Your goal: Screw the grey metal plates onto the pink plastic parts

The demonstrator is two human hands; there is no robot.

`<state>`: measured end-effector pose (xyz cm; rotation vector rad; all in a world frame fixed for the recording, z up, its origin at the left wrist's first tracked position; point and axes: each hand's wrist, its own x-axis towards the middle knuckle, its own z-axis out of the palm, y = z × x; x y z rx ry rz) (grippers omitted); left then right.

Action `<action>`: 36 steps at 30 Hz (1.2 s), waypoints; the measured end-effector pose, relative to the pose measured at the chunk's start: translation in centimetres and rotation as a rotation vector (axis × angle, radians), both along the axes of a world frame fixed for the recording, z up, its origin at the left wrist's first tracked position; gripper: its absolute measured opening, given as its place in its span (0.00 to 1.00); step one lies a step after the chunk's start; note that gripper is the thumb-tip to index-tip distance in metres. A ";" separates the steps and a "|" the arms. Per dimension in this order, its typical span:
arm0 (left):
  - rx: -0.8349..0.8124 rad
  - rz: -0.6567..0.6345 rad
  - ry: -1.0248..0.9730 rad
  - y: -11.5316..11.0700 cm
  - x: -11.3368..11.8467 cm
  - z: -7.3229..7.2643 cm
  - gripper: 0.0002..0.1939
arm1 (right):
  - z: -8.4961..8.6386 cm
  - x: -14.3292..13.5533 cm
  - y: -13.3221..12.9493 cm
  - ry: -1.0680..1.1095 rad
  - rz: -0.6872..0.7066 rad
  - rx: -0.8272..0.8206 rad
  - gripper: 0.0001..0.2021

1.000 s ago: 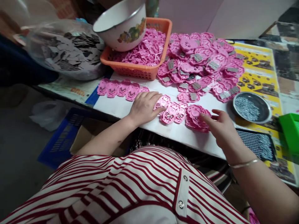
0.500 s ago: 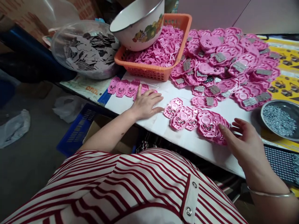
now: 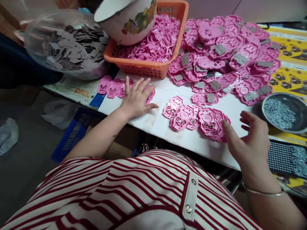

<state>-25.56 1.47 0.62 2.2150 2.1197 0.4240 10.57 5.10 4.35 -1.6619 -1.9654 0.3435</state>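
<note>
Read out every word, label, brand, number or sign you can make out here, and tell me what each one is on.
"ono." – orange lettering on the pale sheet at the left; blurred, so this reading is uncertain.
Yellow sheet at the right – any small print is too blurred to read.
I can read no other text for certain.

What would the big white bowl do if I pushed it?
The white bowl might tip or slide easily, because it sits tilted over loose pink pieces in the orange basket. Its round side could let it roll a bit. It's probably stiff, since its wall holds a smooth curve.
</note>
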 end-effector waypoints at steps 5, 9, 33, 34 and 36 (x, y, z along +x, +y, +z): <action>-0.090 -0.415 -0.104 0.2 4.7 1.2 0.57 | 0.3 -2.2 -2.4 -0.330 0.479 0.242 0.27; -0.161 -0.616 -0.120 1.1 8.1 1.5 0.60 | 0.2 -4.0 -2.8 -0.497 0.532 0.192 0.31; -0.297 -0.463 -0.151 1.9 4.1 0.7 0.68 | 0.7 -9.0 -1.6 -0.532 0.492 -0.080 0.54; -0.285 -0.438 -0.157 1.3 4.2 0.4 0.68 | 0.6 -8.9 -1.7 -0.523 0.493 -0.079 0.53; -0.263 -0.384 -0.164 0.4 4.5 0.1 0.69 | 0.4 -8.5 -1.8 -0.499 0.501 -0.080 0.50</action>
